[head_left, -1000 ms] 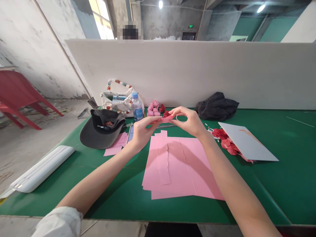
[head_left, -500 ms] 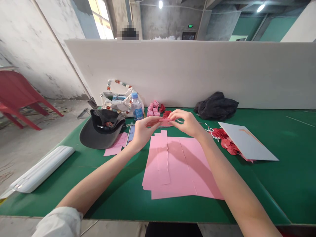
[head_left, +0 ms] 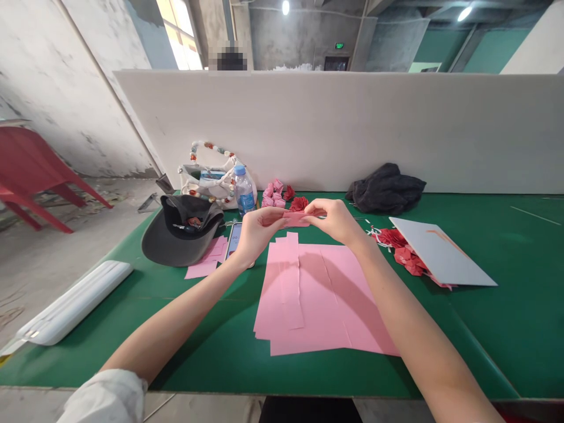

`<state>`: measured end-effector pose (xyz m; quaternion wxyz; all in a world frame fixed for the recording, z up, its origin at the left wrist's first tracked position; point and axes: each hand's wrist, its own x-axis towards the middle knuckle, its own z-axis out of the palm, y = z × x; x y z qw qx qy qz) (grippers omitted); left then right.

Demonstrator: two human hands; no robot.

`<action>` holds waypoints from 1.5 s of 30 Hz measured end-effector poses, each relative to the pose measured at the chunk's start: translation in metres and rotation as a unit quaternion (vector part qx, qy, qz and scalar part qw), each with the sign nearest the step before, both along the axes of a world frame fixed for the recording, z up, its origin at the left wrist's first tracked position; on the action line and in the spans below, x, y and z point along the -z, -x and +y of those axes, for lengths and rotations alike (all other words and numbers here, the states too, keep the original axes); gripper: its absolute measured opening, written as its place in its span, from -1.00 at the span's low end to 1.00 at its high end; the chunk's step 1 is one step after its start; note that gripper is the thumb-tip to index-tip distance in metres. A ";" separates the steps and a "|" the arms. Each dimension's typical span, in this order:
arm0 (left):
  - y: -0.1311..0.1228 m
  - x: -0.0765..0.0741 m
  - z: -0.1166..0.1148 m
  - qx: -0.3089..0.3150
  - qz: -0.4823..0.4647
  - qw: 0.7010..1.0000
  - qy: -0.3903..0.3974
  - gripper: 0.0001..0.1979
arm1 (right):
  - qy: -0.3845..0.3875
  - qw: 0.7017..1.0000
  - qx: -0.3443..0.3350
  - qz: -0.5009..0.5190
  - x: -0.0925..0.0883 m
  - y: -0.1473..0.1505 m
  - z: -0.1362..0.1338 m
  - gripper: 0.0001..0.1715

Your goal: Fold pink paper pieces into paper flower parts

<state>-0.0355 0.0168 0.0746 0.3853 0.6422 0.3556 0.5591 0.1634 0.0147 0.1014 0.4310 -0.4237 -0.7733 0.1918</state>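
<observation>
A small piece of pink paper (head_left: pixel 296 219) is stretched between my two hands, above the far edge of the larger sheets. My left hand (head_left: pixel 261 232) pinches its left end between thumb and fingers. At the right end my right hand (head_left: pixel 331 221) grips it the same way, fingers bent over the top edge. Below lie several pink paper sheets (head_left: pixel 317 294), overlapping, with a narrow pink strip (head_left: pixel 291 282) on top of them. Behind my hands sit folded pink paper flowers (head_left: pixel 274 194) and a red paper flower (head_left: pixel 299 204).
Left on the green table (head_left: pixel 211 346) are a dark cap (head_left: pixel 180 235), a phone (head_left: pixel 233 239), a water bottle (head_left: pixel 244 191), a beaded bag (head_left: pixel 207 176) and a white case (head_left: pixel 79 302). Rightward lie a black cloth (head_left: pixel 388 189) and a white board (head_left: pixel 440 249) over red paper flowers (head_left: pixel 408 258).
My right hand's fingers have come down slightly over the paper's top edge. The small pink paper now shows a flatter face; the sheets on the table have not moved.
</observation>
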 end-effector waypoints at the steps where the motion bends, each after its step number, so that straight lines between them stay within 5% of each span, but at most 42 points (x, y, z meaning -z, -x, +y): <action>1: 0.000 0.000 0.001 0.003 -0.003 1.000 0.004 -0.79 | 0.000 1.000 0.003 0.003 0.000 0.000 0.000 -0.88; 21: 0.001 0.001 0.004 0.045 -0.050 0.993 0.098 -0.65 | 0.043 0.997 0.062 -0.008 0.001 -0.001 0.001 -0.66; 30: 0.003 0.007 0.013 0.062 -0.094 0.979 0.172 -0.62 | 0.154 0.972 -0.026 0.178 0.010 0.001 0.010 -0.53; 39: 0.002 0.010 0.013 0.040 -0.109 0.984 0.135 -0.65 | 0.220 0.923 0.036 0.314 0.017 0.012 0.011 -0.50; 45: 0.000 0.015 0.013 0.028 -0.088 0.991 0.098 -0.68 | 0.221 0.928 0.055 0.294 0.029 0.020 0.015 -0.55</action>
